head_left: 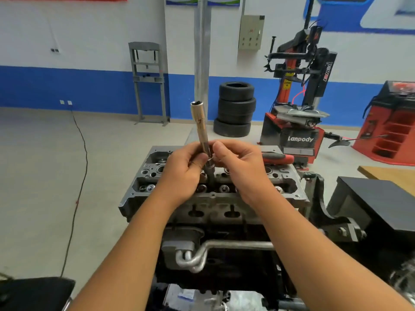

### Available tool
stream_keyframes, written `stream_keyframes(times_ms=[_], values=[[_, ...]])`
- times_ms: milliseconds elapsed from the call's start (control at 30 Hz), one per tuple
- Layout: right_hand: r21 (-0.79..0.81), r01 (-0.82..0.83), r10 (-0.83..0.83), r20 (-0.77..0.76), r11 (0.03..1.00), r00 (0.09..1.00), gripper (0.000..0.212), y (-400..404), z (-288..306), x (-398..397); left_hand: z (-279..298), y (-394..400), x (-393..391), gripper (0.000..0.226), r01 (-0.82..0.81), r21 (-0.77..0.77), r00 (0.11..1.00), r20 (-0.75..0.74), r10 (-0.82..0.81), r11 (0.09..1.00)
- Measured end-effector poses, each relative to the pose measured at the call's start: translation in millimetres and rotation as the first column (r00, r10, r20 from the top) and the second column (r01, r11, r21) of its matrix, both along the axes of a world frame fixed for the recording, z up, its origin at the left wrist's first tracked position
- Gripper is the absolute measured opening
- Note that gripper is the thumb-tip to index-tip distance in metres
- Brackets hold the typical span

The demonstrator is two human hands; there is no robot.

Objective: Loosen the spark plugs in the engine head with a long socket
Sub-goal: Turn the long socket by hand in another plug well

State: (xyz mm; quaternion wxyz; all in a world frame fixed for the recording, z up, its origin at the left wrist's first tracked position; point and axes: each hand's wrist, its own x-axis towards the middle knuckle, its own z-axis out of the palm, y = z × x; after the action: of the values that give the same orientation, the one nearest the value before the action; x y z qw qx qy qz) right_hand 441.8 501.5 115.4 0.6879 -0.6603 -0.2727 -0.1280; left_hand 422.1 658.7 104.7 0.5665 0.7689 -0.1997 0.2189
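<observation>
The grey engine head (215, 200) sits on a stand in front of me, its valve and plug wells open to view. Above its middle I hold a long silver socket (199, 124) nearly upright, open end up. My left hand (182, 169) grips the lower part of the socket. My right hand (238, 164) pinches the joint where the socket meets a dark extension bar (210, 176) that runs down toward the head. The bar's lower end is hidden behind my hands.
A red-and-black tool handle (277, 157) lies on the head's far right edge. A black box (377, 203) and a wooden table corner (388, 176) stand to the right. Stacked tyres (235, 108), a tyre changer (298, 97) and a red machine (390, 124) stand behind.
</observation>
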Motion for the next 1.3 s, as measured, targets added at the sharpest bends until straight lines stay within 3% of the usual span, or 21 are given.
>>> stream_keyframes(times_ms=[133,300,433,567,667,767,900,1067,1200,1300], values=[[0.038,-0.025,0.025,-0.002,0.999,1.0,0.018,-5,-5,0,-14,-6,7,0.028,-0.018,-0.108,0.992,0.126,0.032,0.994],[0.013,0.038,-0.037,-0.061,0.999,0.997,0.021,-2,-1,-1,-9,-11,11,0.01,-0.075,-0.179,0.993,0.078,0.09,0.981],[0.089,-0.011,0.017,-0.066,0.996,0.998,0.014,10,-1,-6,-15,-14,9,0.012,-0.145,-0.234,0.985,0.054,0.162,0.961],[0.174,0.043,-0.04,-0.02,0.984,0.999,0.015,23,-6,-5,-17,-16,12,0.027,-0.157,-0.161,0.979,0.108,0.175,0.974],[0.242,0.06,-0.06,-0.007,0.969,0.998,0.012,22,-9,-3,-13,-12,14,0.028,0.043,-0.079,0.999,-0.007,-0.044,0.996],[0.193,0.049,-0.05,0.003,0.98,0.999,0.007,21,-11,-1,-14,-6,13,0.034,0.232,0.0,0.97,-0.081,-0.231,0.973],[0.062,0.049,-0.047,-0.042,0.997,0.998,0.018,19,-11,8,-23,-3,12,0.039,0.085,0.054,0.996,0.024,-0.086,0.995],[0.155,-0.019,0.03,-0.07,0.988,0.997,0.019,18,-10,13,-22,-4,20,0.033,-0.004,-0.002,1.0,0.02,0.004,1.0],[0.253,0.046,-0.04,-0.029,0.967,0.999,0.014,20,-14,11,-20,-4,19,0.027,-0.035,0.008,0.999,0.026,0.035,0.999],[0.208,0.055,-0.05,-0.028,0.977,0.998,0.014,19,-15,9,-22,-3,18,0.024,-0.003,0.017,0.999,0.033,0.003,1.0]])
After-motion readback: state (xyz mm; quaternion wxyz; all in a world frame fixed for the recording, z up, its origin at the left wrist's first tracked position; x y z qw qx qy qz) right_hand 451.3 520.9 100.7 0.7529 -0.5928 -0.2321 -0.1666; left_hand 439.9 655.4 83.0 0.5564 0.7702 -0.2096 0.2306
